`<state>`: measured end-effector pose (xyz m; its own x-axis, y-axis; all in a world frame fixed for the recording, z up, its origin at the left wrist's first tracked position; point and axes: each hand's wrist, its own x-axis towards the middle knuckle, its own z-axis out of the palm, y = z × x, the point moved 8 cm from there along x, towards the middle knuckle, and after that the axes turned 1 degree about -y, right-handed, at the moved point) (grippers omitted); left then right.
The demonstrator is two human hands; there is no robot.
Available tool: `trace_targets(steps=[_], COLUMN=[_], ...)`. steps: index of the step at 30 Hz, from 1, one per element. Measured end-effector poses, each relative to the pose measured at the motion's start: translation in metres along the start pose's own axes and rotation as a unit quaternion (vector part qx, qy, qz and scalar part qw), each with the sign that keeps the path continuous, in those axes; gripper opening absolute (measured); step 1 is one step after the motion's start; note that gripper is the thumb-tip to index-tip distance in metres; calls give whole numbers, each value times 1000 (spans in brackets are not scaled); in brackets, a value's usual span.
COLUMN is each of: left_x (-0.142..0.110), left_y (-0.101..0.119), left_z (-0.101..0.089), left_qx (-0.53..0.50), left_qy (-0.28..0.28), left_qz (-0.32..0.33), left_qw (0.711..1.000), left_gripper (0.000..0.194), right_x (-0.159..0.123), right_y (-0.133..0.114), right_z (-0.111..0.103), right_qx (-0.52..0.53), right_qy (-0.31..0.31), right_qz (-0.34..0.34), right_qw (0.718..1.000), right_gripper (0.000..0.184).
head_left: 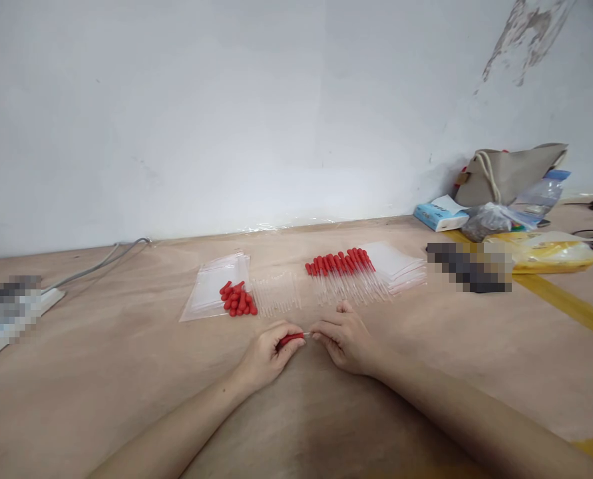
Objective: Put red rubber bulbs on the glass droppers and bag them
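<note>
While my left fingers grip a red bulb and my right fingers pinch a clear tube at its mouth, near the bench, a crooked push could snap the tube or make it slip.

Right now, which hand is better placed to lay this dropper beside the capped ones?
Probably the right hand: it pinches the clear tube and sits nearer the capped droppers. The left hand grips the red bulb, nearer the loose bulbs.
</note>
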<state>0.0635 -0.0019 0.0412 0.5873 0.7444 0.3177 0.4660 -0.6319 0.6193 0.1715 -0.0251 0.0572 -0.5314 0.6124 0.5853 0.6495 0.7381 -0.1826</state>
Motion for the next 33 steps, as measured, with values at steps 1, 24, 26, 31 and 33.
trace_targets(steps=[1, 24, 26, 31, 33], left_x=[0, 7, 7, 6, 6], left_y=[1, -35, -25, -15, -15], left_z=[0, -8, -5, -5, -5], left_qx=[4, -61, -17, 23, 22], left_qy=[0, -10, -39, -54, -53], left_qz=[4, -69, -34, -2, 3], left_qw=[1000, 996, 999, 998, 998], left_gripper=[17, 24, 16, 14, 13], right_x=[0, 23, 34, 50, 50], right_y=[0, 82, 89, 95, 97], right_z=[2, 0, 8, 32, 37], right_qx=[4, -45, -79, -138, -144], right_qy=[-4, -59, -52, -87, -98], right_qz=[4, 354, 394, 427, 427], right_qw=[1000, 932, 914, 889, 887], right_gripper=[22, 32, 31, 29, 30])
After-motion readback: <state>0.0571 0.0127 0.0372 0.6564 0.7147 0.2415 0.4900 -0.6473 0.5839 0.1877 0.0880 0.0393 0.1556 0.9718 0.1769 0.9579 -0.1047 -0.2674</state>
